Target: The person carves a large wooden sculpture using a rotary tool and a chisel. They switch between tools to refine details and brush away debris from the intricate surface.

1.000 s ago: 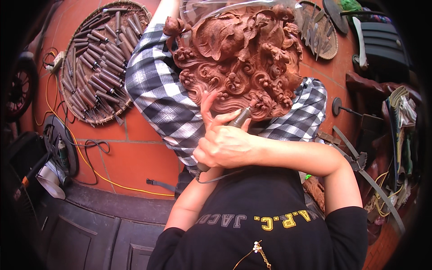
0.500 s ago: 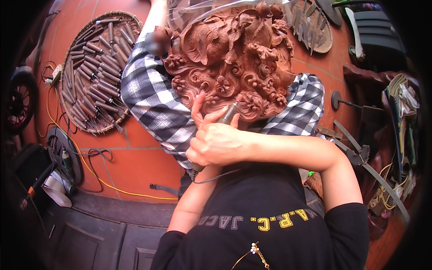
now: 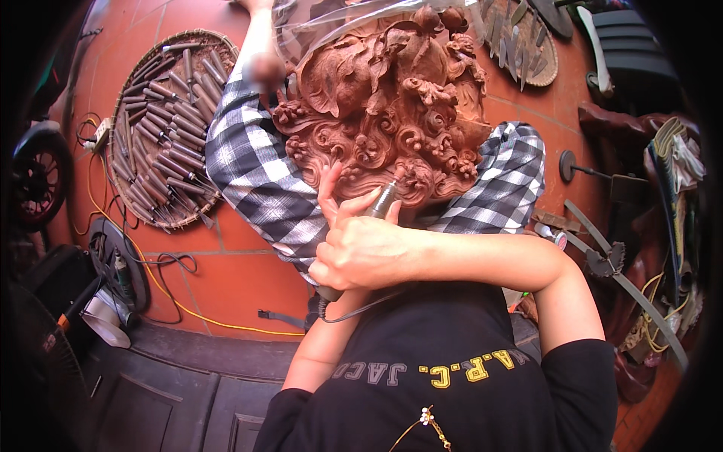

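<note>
Over the past second the grinder point(image 3: 382, 200) appeared to tip slightly steeper while its nose remained at the same carved flower point(image 3: 416, 179), on the near edge of the wooden carving point(image 3: 361, 139), so the spot addressed had not shifted. The right hand point(image 3: 369, 247) looked clenched around the grinder; the left hand point(image 3: 328, 202), mostly hidden underneath, extended a finger, its hold undetermined. The carving sat between the checked trouser legs point(image 3: 260, 169).

- Bright, soft light; weak shadows
- Glare streaks on clear plastic sheet point(image 3: 354, 18)
- Round reddish-brown patch point(image 3: 263, 72) blurred
- Carved reddish-brown wood point(image 3: 376, 113) sharper
- Fisheye bends edges; rim dark, corners black
</note>
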`<state>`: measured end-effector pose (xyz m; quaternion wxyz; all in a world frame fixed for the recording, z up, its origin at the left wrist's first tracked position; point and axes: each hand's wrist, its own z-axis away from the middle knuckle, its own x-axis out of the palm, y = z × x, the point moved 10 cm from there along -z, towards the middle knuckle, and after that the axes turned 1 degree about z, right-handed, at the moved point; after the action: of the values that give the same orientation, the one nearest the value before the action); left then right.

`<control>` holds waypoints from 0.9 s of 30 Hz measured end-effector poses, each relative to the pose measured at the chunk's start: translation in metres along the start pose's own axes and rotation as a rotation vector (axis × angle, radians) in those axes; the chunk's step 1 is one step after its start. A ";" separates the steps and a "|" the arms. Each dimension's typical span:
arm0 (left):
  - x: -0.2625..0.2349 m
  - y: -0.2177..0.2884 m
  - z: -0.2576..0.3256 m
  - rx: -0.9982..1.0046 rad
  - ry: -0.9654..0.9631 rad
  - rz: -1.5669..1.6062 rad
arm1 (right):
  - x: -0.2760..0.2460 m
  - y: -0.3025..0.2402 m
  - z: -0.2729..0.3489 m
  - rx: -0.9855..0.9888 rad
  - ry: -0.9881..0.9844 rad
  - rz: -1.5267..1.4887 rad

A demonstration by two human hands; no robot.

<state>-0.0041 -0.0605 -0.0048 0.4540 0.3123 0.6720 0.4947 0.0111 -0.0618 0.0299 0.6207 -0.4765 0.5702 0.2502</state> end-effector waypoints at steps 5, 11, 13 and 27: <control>-0.002 0.001 -0.001 0.050 0.014 -0.009 | -0.009 0.000 0.000 -0.034 0.037 0.043; 0.001 0.006 -0.004 -0.003 -0.047 -0.109 | -0.025 -0.001 -0.001 -0.205 0.043 -0.129; 0.000 0.009 -0.004 0.000 -0.038 -0.097 | -0.036 -0.002 -0.001 -0.176 0.052 -0.025; 0.011 0.052 -0.021 0.013 -0.195 0.082 | -0.101 0.019 0.008 -0.050 0.411 -0.356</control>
<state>-0.0295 -0.0423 0.0430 0.4948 0.3891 0.6144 0.4756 -0.0240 -0.0230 0.1189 0.5141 -0.6252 0.5852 0.0491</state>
